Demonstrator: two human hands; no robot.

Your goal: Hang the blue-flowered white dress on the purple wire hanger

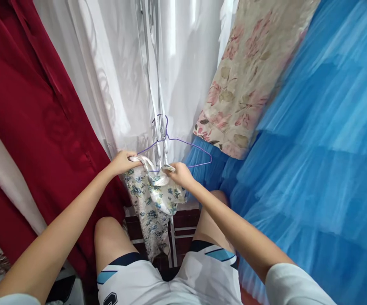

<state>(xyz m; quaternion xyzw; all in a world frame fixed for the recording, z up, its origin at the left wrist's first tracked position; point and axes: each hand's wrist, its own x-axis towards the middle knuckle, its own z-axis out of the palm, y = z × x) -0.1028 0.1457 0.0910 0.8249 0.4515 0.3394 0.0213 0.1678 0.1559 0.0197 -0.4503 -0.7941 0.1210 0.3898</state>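
Note:
A white garment with a blue and green floral print [154, 212] hangs in front of me between my knees. At its upper left, my left hand [122, 162] is closed on the garment's edge, thumb on top. My right hand [182, 175] pinches another part of the same edge, a short way to the right. Behind the garment is a purple wire hanger [188, 142]; its left arm ends by my left hand, and its right arm sticks out bare. The garment hides part of the hanger's lower bar. Long white ribbons [158, 93] come down through the middle of the hanger.
A dark red curtain-like cloth [62, 127] hangs on the left, and sheer white fabric [183, 55] at the back. To the right are a cream cloth with pink flowers [237, 93] and a tiered blue tulle skirt [313, 169]. Reddish-brown flooring [183, 223] shows below.

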